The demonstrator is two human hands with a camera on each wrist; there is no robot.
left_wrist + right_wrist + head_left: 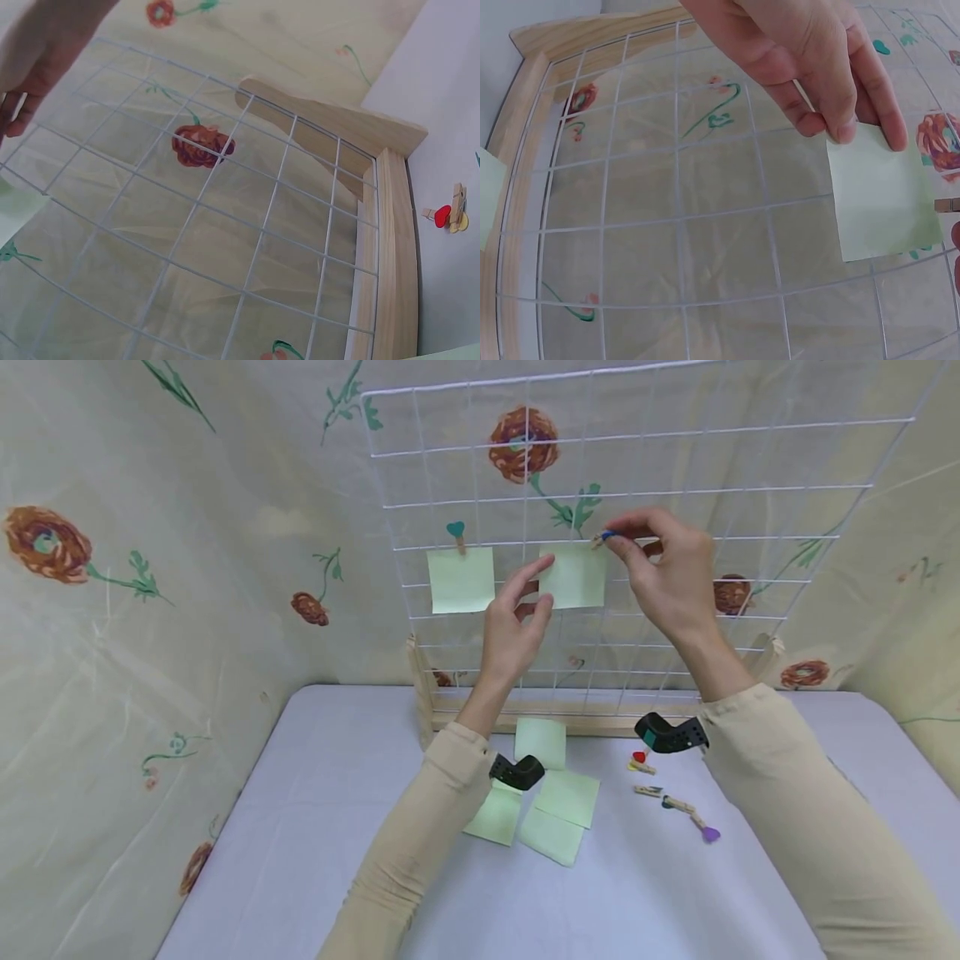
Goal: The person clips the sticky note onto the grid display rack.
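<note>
My left hand (510,627) holds the left edge of a square light green paper note (573,578) against a white wire grid (450,505). At the note's top right corner, my right hand (671,572) pinches a small wooden clothespin (599,539) with a blue end. The right wrist view shows the clothespin (948,205) right at the note's edge and left fingertips (845,133) on the opposite edge. A second green note (461,585) hangs to the left, clipped to a grid wire by a clothespin with a teal heart (455,529).
Several green notes (540,743) lie overlapping on the white-covered table (322,827), below the grid's wooden base (600,724). To their right are several small clothespins (679,805), with red, yellow and purple (710,834) ends. Flower-patterned cloth (247,527) hangs behind.
</note>
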